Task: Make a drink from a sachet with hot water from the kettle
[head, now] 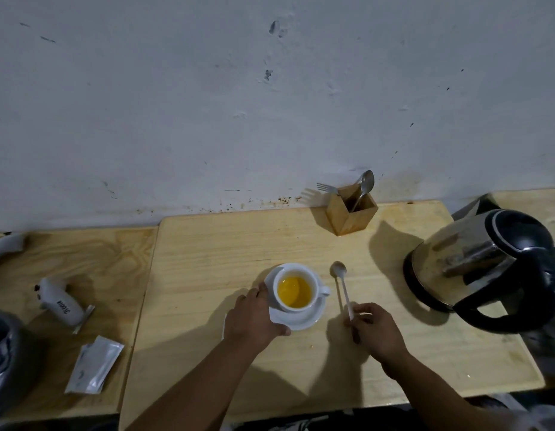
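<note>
A white cup (296, 287) of yellow-orange drink sits on a white saucer (304, 318) near the middle of a pale wooden desk (226, 244), seen from a head-worn camera looking down. The person's left hand (254, 318) grips the near-left rim of the saucer, thumb lying along its front edge and fingers curled up beside the cup. The right hand (377, 329), just right of the saucer, pinches the handle end of a slim metal spoon (343, 287); the spoon's bowl points away from the person and hangs clear of the cup, casting a thin shadow on the desk beside it. A stainless-steel electric kettle (484, 269) with a black handle and lid stands at the right side of the desk, well apart from the cup. Against the scuffed white wall (207, 104) at the back, a square wooden cutlery holder (350, 213) carries a second spoon (364, 188) and a fork (327, 188). On a neighbouring wooden surface (98, 259) to the left lie a flat white sachet (94, 365) and, farther back, a crumpled white packet (63, 301) with dark lettering, too small to read with certainty.
</note>
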